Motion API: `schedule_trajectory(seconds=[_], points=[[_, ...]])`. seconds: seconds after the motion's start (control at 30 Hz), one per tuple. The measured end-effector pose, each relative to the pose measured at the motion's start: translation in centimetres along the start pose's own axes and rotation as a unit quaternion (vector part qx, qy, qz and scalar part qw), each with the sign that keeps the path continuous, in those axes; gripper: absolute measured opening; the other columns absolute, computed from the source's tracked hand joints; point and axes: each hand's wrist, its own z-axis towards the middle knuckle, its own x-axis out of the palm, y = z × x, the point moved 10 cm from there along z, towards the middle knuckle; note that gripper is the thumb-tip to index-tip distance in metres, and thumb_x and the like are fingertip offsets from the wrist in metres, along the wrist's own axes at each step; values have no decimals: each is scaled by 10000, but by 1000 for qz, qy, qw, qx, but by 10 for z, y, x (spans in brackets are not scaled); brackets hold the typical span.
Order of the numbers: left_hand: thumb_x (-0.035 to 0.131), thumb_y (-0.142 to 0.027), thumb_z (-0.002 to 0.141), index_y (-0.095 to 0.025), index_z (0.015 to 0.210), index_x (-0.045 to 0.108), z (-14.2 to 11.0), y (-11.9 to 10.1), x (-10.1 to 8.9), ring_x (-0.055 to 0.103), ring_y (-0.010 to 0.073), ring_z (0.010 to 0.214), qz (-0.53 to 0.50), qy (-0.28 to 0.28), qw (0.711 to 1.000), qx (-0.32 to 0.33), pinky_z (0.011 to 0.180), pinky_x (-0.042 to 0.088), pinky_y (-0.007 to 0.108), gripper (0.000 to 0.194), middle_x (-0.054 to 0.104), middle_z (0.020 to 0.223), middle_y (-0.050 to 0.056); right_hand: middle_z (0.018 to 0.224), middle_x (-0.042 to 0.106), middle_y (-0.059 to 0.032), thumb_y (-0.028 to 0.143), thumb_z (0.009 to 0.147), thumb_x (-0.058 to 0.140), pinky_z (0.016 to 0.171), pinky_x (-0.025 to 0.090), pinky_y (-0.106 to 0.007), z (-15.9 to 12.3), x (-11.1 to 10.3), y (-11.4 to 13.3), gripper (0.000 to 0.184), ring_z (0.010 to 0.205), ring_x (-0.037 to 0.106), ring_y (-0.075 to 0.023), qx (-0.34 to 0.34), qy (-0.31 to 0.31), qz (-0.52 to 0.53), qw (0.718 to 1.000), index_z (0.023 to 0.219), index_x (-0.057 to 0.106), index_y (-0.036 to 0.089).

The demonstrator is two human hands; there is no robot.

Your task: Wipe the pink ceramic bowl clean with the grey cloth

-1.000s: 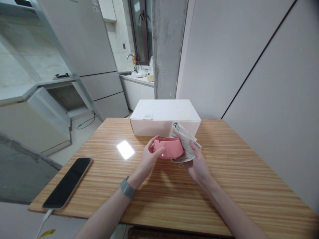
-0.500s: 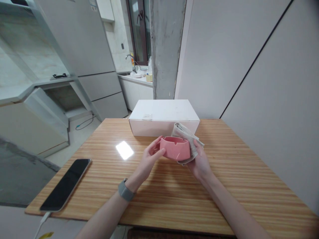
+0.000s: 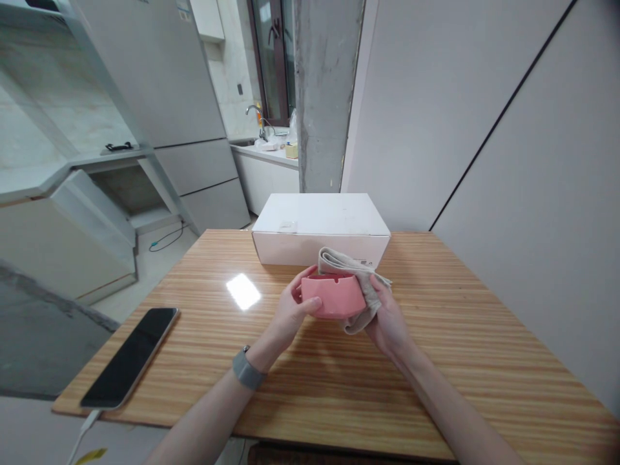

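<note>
A pink ashtray (image 3: 334, 298) with notches in its rim is held up over the wooden table, its side wall facing me. My left hand (image 3: 290, 310) grips its left end, thumb on the front wall and fingers behind. In my right hand (image 3: 386, 320) is a folded beige cloth (image 3: 367, 296), pressed against the ashtray's right end and reaching over behind its rim. Part of the cloth hangs below the ashtray. The fingers of my right hand are partly hidden by the cloth. The inside of the ashtray barely shows.
Behind my hands a white box (image 3: 320, 216) stands at the table's far edge. A phone (image 3: 130, 358) with a white charging cable (image 3: 87, 426) lies at the left edge of the wooden table (image 3: 465, 349). A pale wall (image 3: 533, 213) runs along the right side.
The ashtray has shifted slightly left and down and tilted, so less of its rim shows. The cloth has moved left behind the rim, with more of it hanging below.
</note>
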Motion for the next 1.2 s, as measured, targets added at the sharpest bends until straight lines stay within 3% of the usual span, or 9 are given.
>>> schedule_trajectory(seconds=[0.17,0.33,0.43,0.6,0.73,0.97,1.03,1.2], points=[[838,-388,593,-156,1358,493,2,2,-11,627,273,1014,18,-50,999,1,844,507,348,870,671,1140,148,969,780,-8,476,788,624,797,570,-381,-1,-2,-2,308,1046,674,-287,-2,-13,-7,1000,951,732,238],[849,-349,592,-158,1408,422,-1,-3,-22,614,257,1045,79,-128,988,20,885,494,344,941,641,1204,145,976,778,2,444,748,677,615,570,-323,-3,-2,-6,276,1010,680,-286,-25,-24,-31,999,933,722,245],[817,-348,646,-159,1427,402,1,2,-19,580,256,1129,50,-119,992,-4,942,464,337,905,604,1277,145,962,779,-1,454,757,669,571,561,-310,-2,-5,-6,280,968,691,-279,-36,-35,-34,998,934,718,242],[704,-341,761,-208,1410,453,3,12,1,540,251,1211,-61,-21,996,-57,1004,423,358,709,585,1330,113,958,782,-12,477,786,639,679,587,-349,3,-9,8,320,953,700,-278,-54,-30,-36,997,974,724,233],[786,-263,705,-222,1416,444,-1,-2,7,495,258,1264,-2,-4,1000,-7,1047,384,369,789,559,1365,123,998,776,-9,469,812,617,825,568,-361,4,-9,19,317,1047,676,-269,-70,-20,-28,997,999,731,239],[879,-404,545,-221,1370,486,-6,-6,20,539,317,1196,-18,59,998,11,979,439,386,932,593,1305,138,1026,770,-32,470,776,664,880,550,-398,-4,5,6,337,1079,659,-282,-28,20,-9,999,1004,731,230],[862,-402,572,-205,1332,513,-6,-4,17,559,309,1162,-17,46,999,12,936,462,370,859,605,1279,142,1016,772,-26,481,768,671,882,549,-394,-6,8,4,341,1081,658,-282,-19,24,-15,999,992,737,232],[854,-356,575,-187,1265,533,-3,3,-5,593,279,1081,21,-60,998,-2,866,491,345,780,625,1224,134,1050,763,2,492,723,717,950,514,-393,-3,-1,4,332,1157,617,-274,-63,-1,-46,997,954,745,255]])
